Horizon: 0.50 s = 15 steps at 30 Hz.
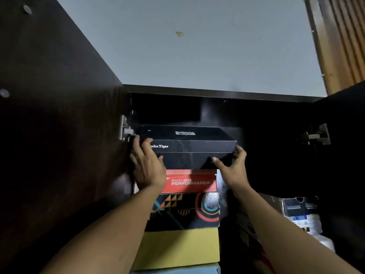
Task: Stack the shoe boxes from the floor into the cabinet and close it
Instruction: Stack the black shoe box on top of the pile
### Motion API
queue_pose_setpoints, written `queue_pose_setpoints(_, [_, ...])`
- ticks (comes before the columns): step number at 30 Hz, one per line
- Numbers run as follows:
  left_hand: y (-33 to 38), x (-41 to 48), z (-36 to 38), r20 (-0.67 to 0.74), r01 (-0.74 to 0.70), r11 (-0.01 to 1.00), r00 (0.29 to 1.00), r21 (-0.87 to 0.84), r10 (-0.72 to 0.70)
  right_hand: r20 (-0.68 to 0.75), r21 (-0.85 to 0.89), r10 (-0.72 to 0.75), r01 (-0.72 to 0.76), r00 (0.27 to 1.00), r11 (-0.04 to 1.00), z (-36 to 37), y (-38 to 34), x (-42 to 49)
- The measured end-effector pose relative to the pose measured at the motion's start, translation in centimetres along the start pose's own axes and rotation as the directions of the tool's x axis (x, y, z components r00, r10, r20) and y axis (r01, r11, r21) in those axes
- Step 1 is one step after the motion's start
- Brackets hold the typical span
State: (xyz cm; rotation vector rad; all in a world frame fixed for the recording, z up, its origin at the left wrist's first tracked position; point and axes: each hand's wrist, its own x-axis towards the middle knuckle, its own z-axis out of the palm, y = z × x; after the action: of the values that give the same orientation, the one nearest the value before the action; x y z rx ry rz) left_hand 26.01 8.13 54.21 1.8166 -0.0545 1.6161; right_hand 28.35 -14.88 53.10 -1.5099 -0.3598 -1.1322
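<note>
A black Onitsuka Tiger shoe box (189, 149) sits on top of a stack inside the dark cabinet (217, 93). Beneath it lie a red Skechers box (189, 181), a black box with colourful patterns (185, 212) and a yellow box (177, 248). My left hand (148, 167) grips the black box's left front corner, thumb on its face. My right hand (233, 167) grips its right front corner, thumb under the front edge and fingers round the side. Both cabinet doors stand open.
The open left door (55, 115) and right door (343, 155) flank the opening, with metal hinges (125, 128) on each side. A blue and white box (300, 212) leans at the right inside the cabinet. Grey ceiling and a tan curtain (343, 36) are above.
</note>
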Motion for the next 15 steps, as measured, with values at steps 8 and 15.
queue_pose_setpoints(8, [-2.6,0.7,1.9,0.268,-0.220,0.948,0.951,0.230,0.155,0.189,-0.159,0.124,-0.094,0.974,0.983,2.1,-0.3,2.0])
queue_pose_setpoints(15, [-4.8,1.2,2.5,0.480,-0.219,0.911,0.877,0.350,0.027,0.329,-0.342,0.174,-0.054,0.928,0.938,3.5,0.6,2.2])
